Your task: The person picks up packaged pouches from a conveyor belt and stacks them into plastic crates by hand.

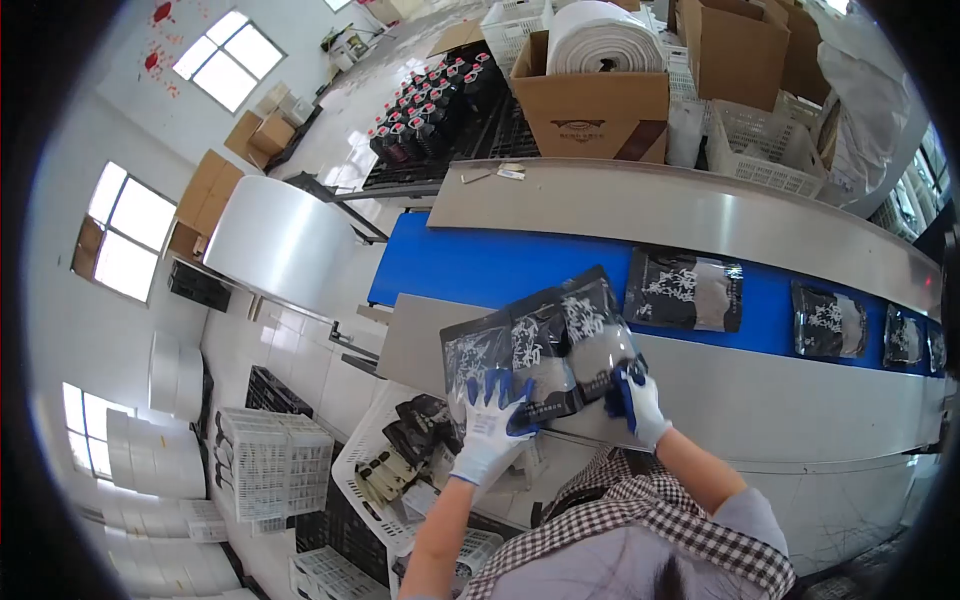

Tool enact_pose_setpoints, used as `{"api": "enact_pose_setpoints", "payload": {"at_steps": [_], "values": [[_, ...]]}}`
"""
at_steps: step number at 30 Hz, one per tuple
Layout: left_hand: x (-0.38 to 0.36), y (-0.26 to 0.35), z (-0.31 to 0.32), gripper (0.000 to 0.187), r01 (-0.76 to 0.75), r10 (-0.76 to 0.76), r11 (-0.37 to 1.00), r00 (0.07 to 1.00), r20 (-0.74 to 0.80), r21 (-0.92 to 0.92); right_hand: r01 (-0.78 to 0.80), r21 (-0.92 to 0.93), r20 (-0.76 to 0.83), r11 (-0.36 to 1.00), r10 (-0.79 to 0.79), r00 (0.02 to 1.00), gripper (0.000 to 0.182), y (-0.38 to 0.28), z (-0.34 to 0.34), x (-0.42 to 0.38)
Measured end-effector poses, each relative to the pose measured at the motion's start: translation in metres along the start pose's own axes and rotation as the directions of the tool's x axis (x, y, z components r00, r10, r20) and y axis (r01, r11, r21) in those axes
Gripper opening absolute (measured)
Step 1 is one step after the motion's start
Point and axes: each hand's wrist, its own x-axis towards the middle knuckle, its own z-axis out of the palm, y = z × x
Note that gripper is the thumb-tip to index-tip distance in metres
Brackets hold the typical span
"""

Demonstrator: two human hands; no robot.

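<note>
Three black printed pouches with clear windows overlap in a row at the near edge of the blue conveyor belt [460, 262]. My left hand [490, 420], in a white and blue glove, lies with fingers spread on the leftmost pouch [478, 352]. At the lower edge of the rightmost pouch [597, 325], my right hand [638, 403] is closed round it, also gloved. The middle pouch [540, 350] lies between them. Farther right on the belt are more pouches, the nearest being a flat black one [684, 290].
Below left, a white basket [350, 470] holds dark packages. Stacked white crates [275, 465] stand farther left. Behind the belt's steel ledge [600, 190] are a cardboard box [600, 115] with a white roll, a white basket [765, 150] and many red-capped bottles [430, 110].
</note>
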Motion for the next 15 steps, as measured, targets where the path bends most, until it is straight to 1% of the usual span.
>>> {"api": "enact_pose_setpoints", "payload": {"at_steps": [1, 2, 3, 4, 6, 7, 8, 10, 13, 14, 15], "values": [[0.000, -0.002, 0.007, 0.079, 0.030, -0.030, 0.999, 0.999, -0.022, 0.017, 0.118, -0.056, 0.031, 0.991, -0.117, 0.993, 0.023, 0.003, 0.005, 0.026], [0.001, -0.003, 0.014, 0.079, 0.064, -0.063, 0.997, 0.997, -0.047, 0.030, 0.200, -0.183, 0.026, 0.963, -0.199, 0.980, 0.021, -0.009, 0.016, 0.049], [0.002, -0.004, 0.019, 0.078, 0.098, -0.095, 0.994, 0.993, -0.071, 0.042, 0.247, -0.244, 0.130, 0.938, -0.221, 0.967, 0.020, -0.025, 0.026, 0.070], [0.003, -0.005, 0.019, 0.078, 0.124, -0.121, 0.991, 0.991, -0.062, 0.043, 0.307, -0.346, 0.198, 0.887, -0.251, 0.948, 0.022, -0.030, 0.034, 0.110], [0.007, 0.000, 0.015, 0.078, 0.175, -0.172, 0.984, 0.984, -0.051, 0.041, 0.351, -0.258, 0.367, 0.900, -0.245, 0.898, 0.028, -0.052, 0.050, 0.166], [0.008, 0.001, 0.016, 0.076, 0.202, -0.201, 0.979, 0.979, -0.037, 0.035, 0.295, -0.282, 0.327, 0.913, -0.198, 0.924, 0.029, -0.059, 0.061, 0.196], [0.009, -0.001, 0.020, 0.076, 0.197, -0.195, 0.979, 0.980, -0.048, 0.041, 0.172, -0.379, 0.302, 0.909, -0.054, 0.952, 0.031, -0.089, 0.077, 0.181], [0.008, -0.005, 0.024, 0.075, 0.196, -0.192, 0.979, 0.979, -0.066, 0.063, 0.387, -0.484, 0.309, 0.785, -0.261, 0.915, 0.029, -0.075, 0.082, 0.265], [0.006, -0.009, 0.026, 0.073, 0.220, -0.219, 0.972, 0.975, -0.022, 0.081, 0.295, -0.328, 0.301, 0.897, -0.196, 0.933, 0.031, -0.108, 0.081, 0.257], [0.006, -0.008, 0.026, 0.073, 0.221, -0.220, 0.972, 0.975, -0.013, 0.086, 0.299, -0.361, 0.247, 0.883, -0.219, 0.944, 0.030, -0.111, 0.078, 0.262], [0.007, -0.007, 0.025, 0.070, 0.222, -0.221, 0.972, 0.975, -0.028, 0.077, 0.348, -0.537, 0.170, 0.769, -0.305, 0.937, 0.034, -0.115, 0.077, 0.251]]}}
